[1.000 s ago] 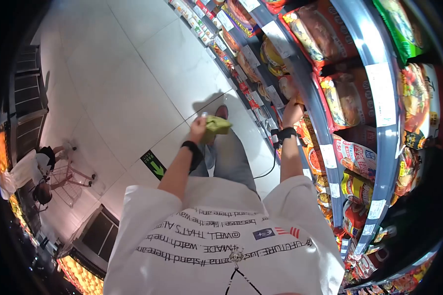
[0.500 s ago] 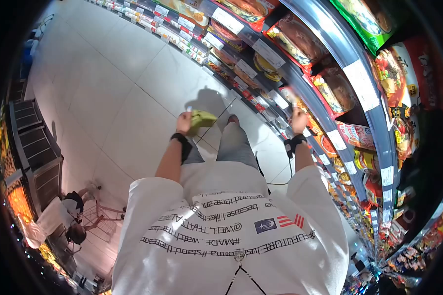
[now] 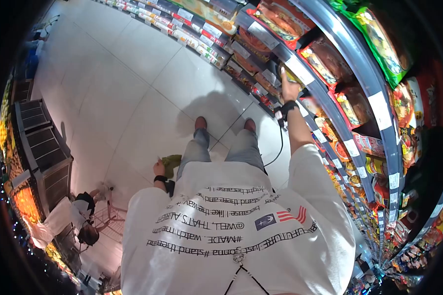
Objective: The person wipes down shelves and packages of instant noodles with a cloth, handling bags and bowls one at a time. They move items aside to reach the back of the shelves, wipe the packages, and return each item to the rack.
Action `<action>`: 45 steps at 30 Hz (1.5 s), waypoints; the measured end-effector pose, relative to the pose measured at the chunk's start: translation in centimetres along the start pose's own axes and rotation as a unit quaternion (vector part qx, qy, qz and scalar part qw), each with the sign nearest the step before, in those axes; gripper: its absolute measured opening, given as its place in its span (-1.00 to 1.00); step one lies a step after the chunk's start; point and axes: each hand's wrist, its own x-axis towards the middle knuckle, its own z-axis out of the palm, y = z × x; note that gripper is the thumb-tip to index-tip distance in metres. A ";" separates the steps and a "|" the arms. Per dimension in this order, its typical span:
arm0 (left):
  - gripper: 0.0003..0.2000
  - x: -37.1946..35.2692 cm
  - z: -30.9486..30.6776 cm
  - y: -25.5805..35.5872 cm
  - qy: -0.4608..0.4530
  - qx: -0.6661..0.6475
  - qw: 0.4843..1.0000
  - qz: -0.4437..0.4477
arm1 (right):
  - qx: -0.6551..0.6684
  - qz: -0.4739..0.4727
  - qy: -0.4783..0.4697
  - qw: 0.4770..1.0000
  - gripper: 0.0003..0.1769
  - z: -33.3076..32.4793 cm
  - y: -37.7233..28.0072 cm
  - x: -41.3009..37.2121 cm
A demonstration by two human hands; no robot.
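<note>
My left hand [image 3: 159, 168] hangs low beside my left thigh, closed on an olive-green cloth [image 3: 171, 165] that looks soft and folded. My right hand [image 3: 290, 91] is stretched out to the shelving on the right. One finger points forward beside a yellowish packet [image 3: 291, 74] on a lower shelf, just under a strip of white price labels [image 3: 299, 69]. Whether the finger touches the packet is hard to make out; the other fingers are partly hidden. A black band with a cable is around my right wrist.
Shelves of red instant-noodle packs [image 3: 325, 64] curve along my right, with a green pack [image 3: 379, 42] higher up. Black crates [image 3: 44, 132] and fruit displays line the left. A person [image 3: 79, 216] stands by a shopping cart [image 3: 110, 221]. Pale tiles [image 3: 128, 93] cover the floor.
My left hand has dropped back toward my thigh with the green cloth. My right hand has moved forward along the shelf. Both feet now show.
</note>
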 end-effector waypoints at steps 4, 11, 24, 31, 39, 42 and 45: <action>-0.53 -4.1 2.0 5.1 -0.075 0.121 0.990 -0.023 | -0.069 0.038 -0.008 0.997 -0.08 -0.1 -1.1 0.9; -0.62 -3.0 2.1 15.1 -0.129 0.125 0.976 0.123 | -0.156 0.009 0.051 0.986 -0.35 0.0 -1.0 1.1; -0.58 5.8 -2.2 13.5 0.065 -0.112 0.988 0.084 | -0.266 -0.079 0.028 0.960 -0.41 0.4 4.6 3.4; -0.52 3.8 -6.2 0.4 0.027 -0.059 0.998 -0.023 | 0.061 0.001 -0.242 0.968 -0.54 -2.7 2.7 -4.8; -0.47 9.0 -2.9 -2.7 -0.119 0.148 0.975 0.114 | 0.693 -0.356 -0.477 0.406 -0.57 -15.3 -23.0 -27.7; -0.45 12.0 -5.2 6.1 -0.113 0.109 0.976 0.152 | 0.676 -0.385 -0.511 0.366 -0.57 -16.8 -24.9 -30.9; -0.49 13.9 -7.7 13.3 -0.154 0.039 0.973 0.165 | 0.656 -0.401 -0.518 0.375 -0.55 -16.9 -25.0 -32.6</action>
